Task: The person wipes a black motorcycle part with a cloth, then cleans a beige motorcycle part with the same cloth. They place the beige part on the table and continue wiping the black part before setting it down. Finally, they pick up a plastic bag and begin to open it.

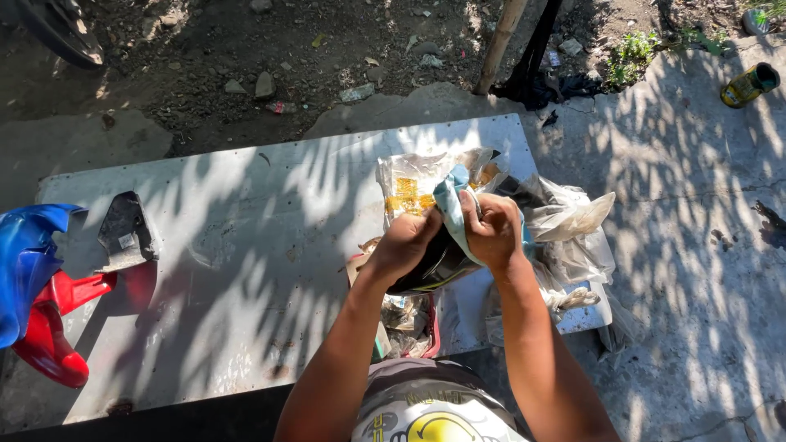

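Two hands work over one bench (246, 245), a pale metal sheet outdoors under dappled leaf shade, dirt and stones beyond it, concrete to the right. One glossy black panel (434, 266) sits between them above the bench's near edge: the left hand (407, 244) has fingers wrapped around it, the right hand (491, 229) pinches one light blue cloth (452, 209) against it. Crumpled plastic bags (565, 229) lie behind; one blue fairing (29, 262) and one red fairing (57, 327) rest far left.

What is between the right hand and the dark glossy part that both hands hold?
A light blue cloth lies between the right hand and the dark glossy part. The left hand grips that part directly; nothing visible lies under it.
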